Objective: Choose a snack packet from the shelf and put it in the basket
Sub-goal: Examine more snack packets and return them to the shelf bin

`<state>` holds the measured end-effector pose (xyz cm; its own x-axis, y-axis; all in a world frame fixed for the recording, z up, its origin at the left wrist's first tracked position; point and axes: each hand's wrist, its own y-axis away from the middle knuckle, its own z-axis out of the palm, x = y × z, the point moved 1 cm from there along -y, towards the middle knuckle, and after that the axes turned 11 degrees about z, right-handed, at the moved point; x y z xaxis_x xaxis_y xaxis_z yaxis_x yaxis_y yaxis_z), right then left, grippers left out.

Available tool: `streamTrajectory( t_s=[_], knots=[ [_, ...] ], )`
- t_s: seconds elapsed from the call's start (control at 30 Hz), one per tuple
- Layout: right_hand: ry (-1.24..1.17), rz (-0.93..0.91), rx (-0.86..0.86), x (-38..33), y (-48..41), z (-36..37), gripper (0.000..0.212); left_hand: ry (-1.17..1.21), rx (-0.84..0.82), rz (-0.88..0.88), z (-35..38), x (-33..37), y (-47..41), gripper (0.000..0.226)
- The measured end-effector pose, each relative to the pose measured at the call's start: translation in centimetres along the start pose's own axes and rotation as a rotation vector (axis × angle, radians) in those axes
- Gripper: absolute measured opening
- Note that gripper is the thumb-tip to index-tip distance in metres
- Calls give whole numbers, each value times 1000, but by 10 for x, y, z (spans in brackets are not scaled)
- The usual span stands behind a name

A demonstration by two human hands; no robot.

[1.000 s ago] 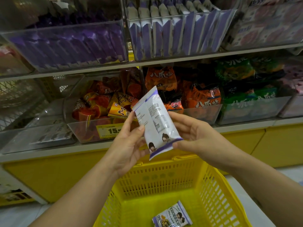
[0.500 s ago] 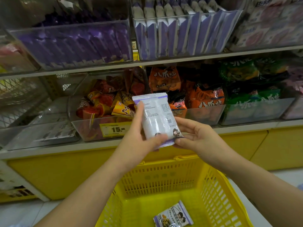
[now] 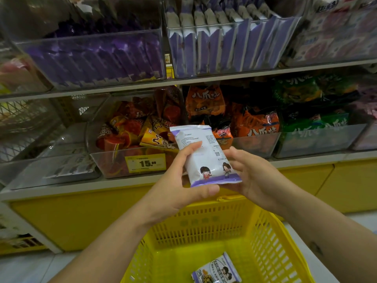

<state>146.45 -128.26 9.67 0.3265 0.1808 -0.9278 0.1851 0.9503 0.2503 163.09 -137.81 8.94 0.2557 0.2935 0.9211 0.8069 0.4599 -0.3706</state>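
White-and-purple plastic snack packet [image 3: 205,157] held above yellow slatted plastic basket [image 3: 271,237], below shelf. Left hand [image 3: 179,184] and right hand [image 3: 251,176] pinch its sides. Packet chosen; next: lower, release into basket.

Glossy plastic snack packet [image 3: 204,158] at centre; perforated yellow plastic basket [image 3: 265,237] below; clear acrylic bins [image 3: 98,58] above.

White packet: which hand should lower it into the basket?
Probably left: left hand wraps the packet along its side and bottom edge; right hand only holds its corner; basket lies below both.
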Motion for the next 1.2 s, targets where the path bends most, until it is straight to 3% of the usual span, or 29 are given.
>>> streamTrajectory(
  t_s=[0.1, 0.17, 0.43, 0.53, 0.63, 0.73, 0.83, 0.97, 1.2],
  knots=[
    [-29, 2, 22, 2, -2, 0, 47, 36, 36, -9, 4, -1, -2, 44],
    [-11, -28, -27, 3, -1, 2, 41, 0, 93, 1, 4, -5, -3, 36],
    [196, -124, 146, 10, 1, 10, 41, -209, 57, -52, 12, -11, 2, 78],
    [252, -167, 146, 10, 2, 12, 27, -225, 98, -53, 12, -13, 2, 93],
    [274, -175, 102, 11, 3, 14, 31, -174, 152, -67, 12, -16, 0, 97],
    [298, -158, 43, 11, 4, 17, 43, -139, 225, -99, 8, -17, -2, 81],
    [321, -151, 14, 10, 5, 17, 36, -70, 250, -126, 5, -18, -5, 47],
    [402, -157, -15, 10, 8, 16, 36, 7, 293, -161, 1, -19, -5, 24],
    [472, -169, -72, 8, 10, 14, 34, 119, 300, -224, -2, -22, -6, 30]
  ],
)
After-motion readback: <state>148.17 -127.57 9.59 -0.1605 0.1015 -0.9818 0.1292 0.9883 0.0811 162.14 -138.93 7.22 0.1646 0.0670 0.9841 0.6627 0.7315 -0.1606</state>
